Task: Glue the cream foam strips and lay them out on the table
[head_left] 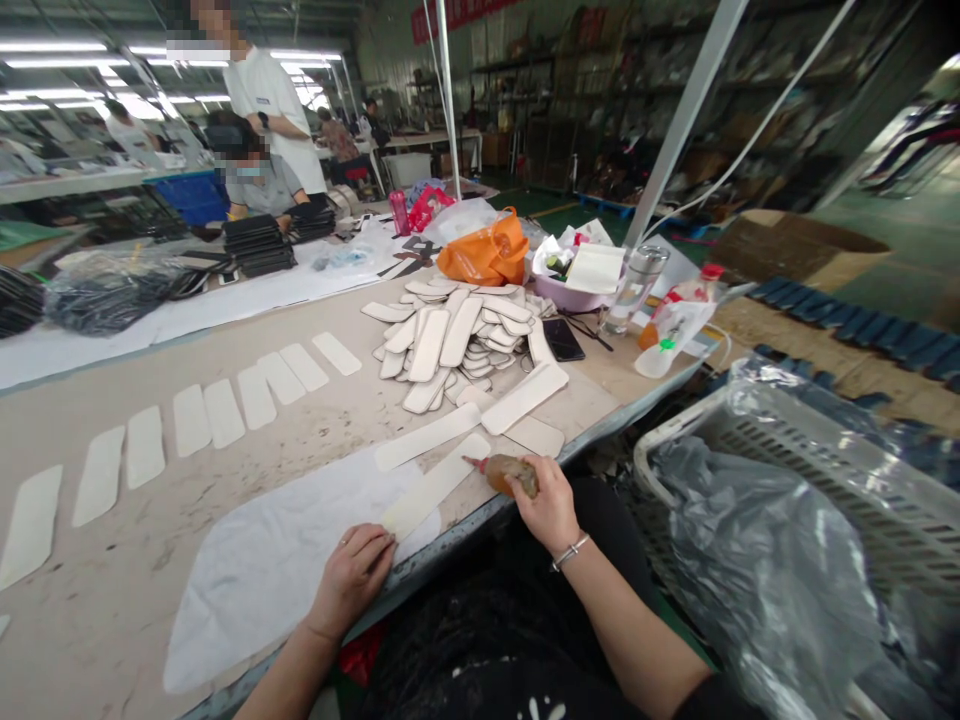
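My right hand (pixel 550 503) is wrapped round a squeeze bottle (pixel 510 474) of brownish stuff, its red nozzle pointing left over the far end of a pale strip (pixel 439 487). The fingers of my left hand (pixel 358 572) are pressed together at the near end of that strip, gripping it. Beneath the strip lies a white cloth-like sheet (pixel 247 560). Another pale strip (pixel 427 437) lies just beyond, and a wider strip (pixel 525 397) rests beside the heap of rounded pale pieces (pixel 450 335).
A row of pale strips (pixel 191 420) runs along the table's left side. Behind the heap are an orange bag (pixel 487 252), a purple basin (pixel 574 292) and a glass jar (pixel 637 285). A phone (pixel 562 340) lies near. A plastic crate (pixel 795 430) stands right; co-workers are across the table.
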A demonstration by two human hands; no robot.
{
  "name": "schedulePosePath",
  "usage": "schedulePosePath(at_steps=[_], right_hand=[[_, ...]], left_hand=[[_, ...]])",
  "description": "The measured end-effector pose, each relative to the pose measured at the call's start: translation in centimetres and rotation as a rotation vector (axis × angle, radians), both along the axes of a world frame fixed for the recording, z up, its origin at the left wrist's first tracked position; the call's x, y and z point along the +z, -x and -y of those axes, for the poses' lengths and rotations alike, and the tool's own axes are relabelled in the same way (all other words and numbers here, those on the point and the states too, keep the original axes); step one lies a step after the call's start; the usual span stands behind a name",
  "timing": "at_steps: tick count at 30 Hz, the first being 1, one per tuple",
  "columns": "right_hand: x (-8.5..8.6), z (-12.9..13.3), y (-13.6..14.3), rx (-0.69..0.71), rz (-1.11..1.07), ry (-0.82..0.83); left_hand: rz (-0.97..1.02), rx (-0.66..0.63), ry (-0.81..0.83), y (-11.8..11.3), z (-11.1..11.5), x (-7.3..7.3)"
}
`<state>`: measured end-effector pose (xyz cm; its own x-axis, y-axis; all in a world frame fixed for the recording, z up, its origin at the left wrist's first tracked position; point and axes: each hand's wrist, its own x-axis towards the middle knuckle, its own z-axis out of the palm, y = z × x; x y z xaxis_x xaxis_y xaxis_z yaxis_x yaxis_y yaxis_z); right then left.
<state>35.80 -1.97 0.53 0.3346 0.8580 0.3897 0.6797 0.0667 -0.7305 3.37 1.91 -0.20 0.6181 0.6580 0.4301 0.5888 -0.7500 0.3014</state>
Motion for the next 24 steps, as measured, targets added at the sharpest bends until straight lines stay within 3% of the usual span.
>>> schedulePosePath(at_steps=[4, 13, 24], right_hand=[[0.1, -0.4, -1.4, -0.099, -0.019, -0.027], [-0.3, -1.9, -1.5, -0.131, -0.043, -0.034], [-0.8, 0.9, -2.4, -0.122, -0.024, -0.053]], left_hand=[[-0.008, -0.018, -0.02, 0.0, 0.0, 0.1], [-0.059, -0.028, -0.046, 0.3, 0.1, -0.3], [-0.04, -0.019, -0.048, -0.1, 0.4, -0.1]])
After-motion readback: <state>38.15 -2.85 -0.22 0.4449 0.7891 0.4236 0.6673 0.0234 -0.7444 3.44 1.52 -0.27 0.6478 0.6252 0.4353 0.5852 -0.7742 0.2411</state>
